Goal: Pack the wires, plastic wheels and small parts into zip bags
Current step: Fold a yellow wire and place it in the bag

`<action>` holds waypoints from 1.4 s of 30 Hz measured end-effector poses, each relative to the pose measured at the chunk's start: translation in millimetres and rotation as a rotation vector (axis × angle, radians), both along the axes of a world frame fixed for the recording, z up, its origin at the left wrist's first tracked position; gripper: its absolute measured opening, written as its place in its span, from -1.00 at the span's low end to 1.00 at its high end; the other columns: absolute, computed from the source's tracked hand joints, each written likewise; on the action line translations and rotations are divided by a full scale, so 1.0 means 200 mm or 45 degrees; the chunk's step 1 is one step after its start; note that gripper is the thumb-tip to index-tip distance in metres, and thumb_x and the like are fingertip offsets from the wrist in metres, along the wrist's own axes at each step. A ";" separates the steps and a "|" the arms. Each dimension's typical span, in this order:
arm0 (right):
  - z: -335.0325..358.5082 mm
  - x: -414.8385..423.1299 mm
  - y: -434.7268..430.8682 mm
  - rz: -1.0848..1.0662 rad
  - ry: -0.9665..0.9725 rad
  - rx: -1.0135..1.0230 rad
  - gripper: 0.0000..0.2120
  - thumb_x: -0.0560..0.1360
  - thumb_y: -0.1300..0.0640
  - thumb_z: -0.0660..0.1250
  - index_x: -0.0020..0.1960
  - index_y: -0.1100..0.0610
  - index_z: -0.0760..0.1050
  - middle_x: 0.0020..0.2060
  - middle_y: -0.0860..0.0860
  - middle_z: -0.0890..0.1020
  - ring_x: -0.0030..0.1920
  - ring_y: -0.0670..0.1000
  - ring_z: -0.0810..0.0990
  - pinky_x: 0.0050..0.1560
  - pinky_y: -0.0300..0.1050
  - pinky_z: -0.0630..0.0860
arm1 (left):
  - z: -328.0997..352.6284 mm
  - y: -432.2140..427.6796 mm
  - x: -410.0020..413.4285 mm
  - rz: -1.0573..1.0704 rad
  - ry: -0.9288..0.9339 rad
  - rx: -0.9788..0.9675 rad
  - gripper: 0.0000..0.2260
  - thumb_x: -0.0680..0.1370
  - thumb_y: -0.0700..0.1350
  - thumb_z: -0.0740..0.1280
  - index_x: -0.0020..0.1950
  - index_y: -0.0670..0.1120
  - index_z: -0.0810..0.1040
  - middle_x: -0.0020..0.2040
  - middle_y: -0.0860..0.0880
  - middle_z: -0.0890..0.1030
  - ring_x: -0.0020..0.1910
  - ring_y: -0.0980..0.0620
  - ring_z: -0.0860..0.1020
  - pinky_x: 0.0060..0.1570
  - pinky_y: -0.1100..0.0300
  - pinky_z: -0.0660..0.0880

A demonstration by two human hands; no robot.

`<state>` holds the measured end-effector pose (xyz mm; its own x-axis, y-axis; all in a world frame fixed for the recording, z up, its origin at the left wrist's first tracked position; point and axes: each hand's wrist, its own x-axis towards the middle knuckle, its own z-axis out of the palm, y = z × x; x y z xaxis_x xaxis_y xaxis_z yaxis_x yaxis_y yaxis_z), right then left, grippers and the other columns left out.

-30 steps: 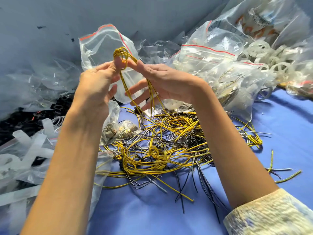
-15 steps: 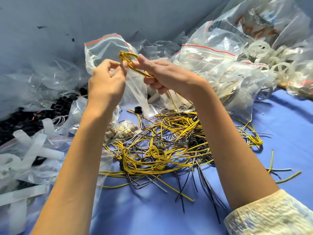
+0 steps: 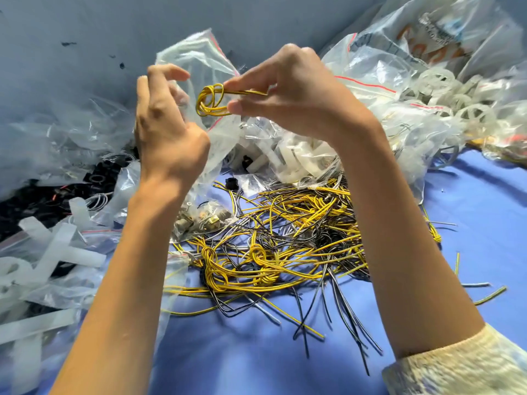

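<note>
Up at twelve o'clock in the head view, I have my right hand (image 3: pixel 291 95) pinching a small knotted coil of yellow-and-black striped wire (image 3: pixel 211 101) between thumb and forefinger. Its loop end points toward nine o'clock, at the mouth of a clear plastic zip bag with a red seal strip (image 3: pixel 199 58). My left hand (image 3: pixel 168 132), at nine o'clock of the coil, has its fingers curled on the bag's near lip, though blur hides which fingers actually grip. I cannot tell whether the coil is past the lip or only against the film.

My main worry is the mouth. I judge that the thin plastic, held from one side only, could fold shut, so the coil slides down the outside. It would then drop into the loose heap of yellow and black wires (image 3: pixel 285 238) at six o'clock on the blue cloth (image 3: pixel 256 352), where it would tangle. The coil also looks springy. If I let go too shallow, it may unwind and leave the wire's ends across the seal, so the zip will not close.
</note>
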<state>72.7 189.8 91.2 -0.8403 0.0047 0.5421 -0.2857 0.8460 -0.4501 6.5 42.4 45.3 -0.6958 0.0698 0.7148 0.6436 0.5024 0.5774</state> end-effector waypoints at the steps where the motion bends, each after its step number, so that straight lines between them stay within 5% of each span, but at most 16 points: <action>1: 0.01 0.01 -0.01 -0.043 -0.012 0.043 -0.78 0.44 0.06 0.40 0.06 0.08 0.66 -0.08 0.20 0.66 -0.26 -0.05 0.55 -0.22 -0.17 0.41 | 0.00 0.00 0.00 -0.045 0.006 -0.034 -0.59 0.42 -0.38 0.08 0.23 -0.16 0.43 0.03 -0.13 0.45 -0.02 -0.01 0.46 0.02 0.21 0.38; 4: 0.02 0.01 -0.02 -0.236 -0.185 0.208 -0.72 0.43 0.20 0.25 0.09 0.17 0.61 -0.14 0.21 0.63 -0.35 0.00 0.34 -0.36 -0.08 0.39 | -0.01 0.02 0.01 -0.193 -0.011 -0.197 -0.54 0.41 -0.43 0.11 0.23 -0.12 0.48 0.11 -0.15 0.50 -0.05 0.05 0.46 0.00 0.28 0.40; 7: 0.01 0.02 -0.02 -0.298 -0.325 0.307 -0.71 0.42 0.28 0.19 0.08 0.18 0.59 -0.26 0.12 0.59 -0.31 0.12 0.55 -0.39 -0.09 0.49 | -0.03 0.04 0.02 -0.311 -0.054 -0.416 -0.43 0.32 -0.47 0.13 0.28 -0.11 0.45 0.17 -0.12 0.44 0.02 0.01 0.44 0.06 0.25 0.38; 12: 0.02 0.05 0.02 -0.200 -0.406 0.235 -0.77 0.51 0.23 0.23 -0.04 0.06 0.66 -0.29 -0.05 0.65 -0.45 -0.20 0.62 -0.61 -0.41 0.36 | -0.05 0.07 0.03 -0.396 -0.057 -0.649 -0.37 0.30 -0.46 0.19 0.35 -0.11 0.38 0.20 -0.09 0.41 0.03 -0.02 0.36 0.06 0.31 0.25; 16: 0.00 0.03 0.05 -0.167 -0.431 0.176 -0.86 0.51 0.15 0.30 -0.04 0.06 0.65 -0.33 -0.08 0.68 -0.51 -0.24 0.58 -0.62 -0.45 0.29 | -0.05 0.08 0.04 -0.454 -0.076 -0.695 -0.32 0.31 -0.45 0.19 0.41 -0.08 0.34 0.20 -0.05 0.42 0.03 -0.02 0.35 0.03 0.33 0.21; 18: -0.03 -0.01 0.06 -0.184 -0.476 0.138 -0.90 0.49 0.13 0.35 -0.04 0.10 0.63 -0.35 -0.05 0.68 -0.50 -0.23 0.59 -0.57 -0.45 0.34 | -0.04 0.08 0.04 -0.467 -0.072 -0.675 -0.31 0.31 -0.46 0.18 0.43 -0.08 0.34 0.22 -0.04 0.44 0.06 -0.05 0.37 0.04 0.35 0.21; 21: -0.08 -0.05 0.09 -0.242 -0.638 0.200 -0.86 0.47 0.10 0.39 0.01 0.11 0.59 -0.33 -0.05 0.68 -0.34 -0.16 0.65 -0.20 -0.27 0.56 | -0.04 0.09 0.06 -0.499 -0.090 -0.608 -0.31 0.33 -0.48 0.17 0.44 -0.10 0.35 0.27 -0.04 0.47 0.11 -0.06 0.39 0.09 0.39 0.23; 25: -0.10 -0.05 0.09 -0.048 -0.871 0.326 -0.65 0.46 0.15 0.37 0.24 0.01 0.50 -0.21 -0.08 0.65 -0.30 -0.17 0.57 -0.34 -0.33 0.44 | -0.04 0.09 0.06 -0.500 -0.117 -0.603 -0.41 0.40 -0.42 0.21 0.40 -0.06 0.42 0.22 -0.06 0.46 0.16 -0.04 0.39 0.09 0.37 0.21; 30: -0.09 -0.04 0.05 0.139 -0.743 0.176 -0.68 0.47 0.28 0.31 0.20 0.11 0.56 -0.13 0.01 0.66 -0.20 -0.10 0.65 -0.07 -0.28 0.58 | -0.03 0.09 0.06 -0.525 -0.107 -0.597 -0.60 0.43 -0.37 0.22 0.20 -0.08 0.55 0.13 -0.14 0.48 0.17 -0.12 0.38 0.12 0.23 0.26; 36: -0.17 -0.13 0.05 -0.247 -0.705 0.498 -0.57 0.46 0.07 0.30 0.31 0.13 0.42 0.14 0.06 0.58 0.10 0.07 0.56 0.08 -0.09 0.53 | -0.03 0.08 0.06 -0.540 -0.153 -0.532 -0.51 0.42 -0.43 0.19 0.28 -0.07 0.52 0.20 -0.09 0.46 0.07 0.02 0.44 0.09 0.34 0.27; 39: -0.17 -0.12 0.05 -0.132 -0.905 0.440 -0.53 0.44 0.08 0.36 0.32 0.11 0.35 0.00 0.09 0.62 -0.15 0.08 0.61 -0.22 -0.23 0.58 | -0.03 0.08 0.07 -0.559 -0.173 -0.545 -0.52 0.43 -0.44 0.18 0.28 -0.09 0.52 0.20 -0.06 0.45 0.00 0.06 0.42 0.07 0.36 0.28; 42: -0.17 -0.09 0.04 0.114 -1.103 0.136 -0.36 0.42 0.26 0.42 0.43 0.07 0.24 0.14 0.22 0.58 -0.24 0.03 0.60 0.01 -0.01 0.63 | -0.04 0.08 0.05 -0.540 -0.172 -0.548 -0.51 0.43 -0.44 0.19 0.28 -0.09 0.51 0.15 0.02 0.42 -0.03 0.09 0.41 -0.04 0.51 0.26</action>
